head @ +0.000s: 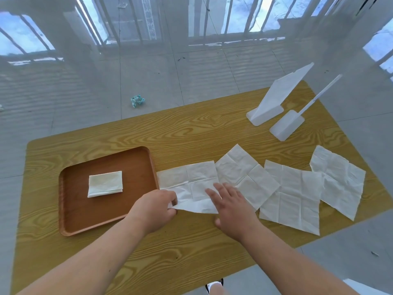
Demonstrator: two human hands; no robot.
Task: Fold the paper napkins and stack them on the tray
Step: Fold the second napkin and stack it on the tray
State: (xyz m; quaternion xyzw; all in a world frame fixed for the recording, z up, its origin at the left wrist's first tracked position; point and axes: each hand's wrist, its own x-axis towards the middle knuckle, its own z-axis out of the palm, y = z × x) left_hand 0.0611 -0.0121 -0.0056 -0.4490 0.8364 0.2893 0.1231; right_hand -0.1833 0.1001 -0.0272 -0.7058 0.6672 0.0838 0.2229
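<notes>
Wooden table (191,133) bears tray (72,209), four open napkins (291,194), two stands (265,116).

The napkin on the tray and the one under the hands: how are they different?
The napkin on the tray is folded into a small thick rectangle; the napkin under the hands lies open, a large single sheet with crease lines. The first rests untouched in the tray; the second lies on the table, its near corner pinched by the left hand. Both are white paper.

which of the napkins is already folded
The small napkin on the tray. It is a compact folded rectangle, while the other four lie open and flat on the table.
</notes>
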